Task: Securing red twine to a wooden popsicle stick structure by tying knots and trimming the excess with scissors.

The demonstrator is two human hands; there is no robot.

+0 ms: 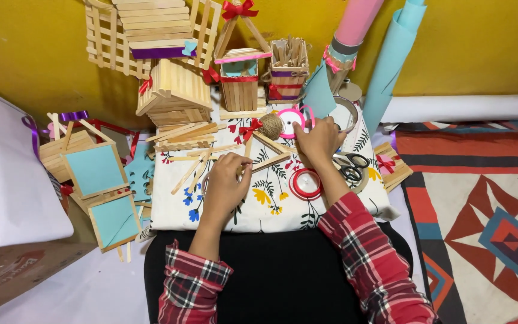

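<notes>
Plaid red sleeves came up from the bottom edge, over a black lap, to a floral cloth (259, 210) spread as a work surface. On it the left hand (226, 183) lay with its fingers curled narrowly, pinching the end of a wooden craft stick (265, 162) that formed one side of a stick triangle (269, 153) lying flat on the cloth. The right hand (318, 139) reached further back, fingers bent and close together on a pink ribbon spool (292, 122); whether it actually gripped the spool could not be told. Just left of that spool sat a ball of twine (271, 126), and near the right wrist lay a red ribbon roll (306, 183) and a pair of scissors (350, 167). Loose sticks (190, 171) were scattered on the cloth left of the left hand. Against the yellow wall stood several stick-built containers: a square stick box (287, 75) with a red bow, packed with upright craft sticks; beside it a small stick basket (239, 84) with a peaked handle and red bow, lined in pale blue, its contents not visible; and a little stick house (172, 90). Rolled sheets of pink and blue paper (391, 54) leaned on the wall to the right. Two blue-panelled stick frames (100, 186) lay off the cloth to the left.
</notes>
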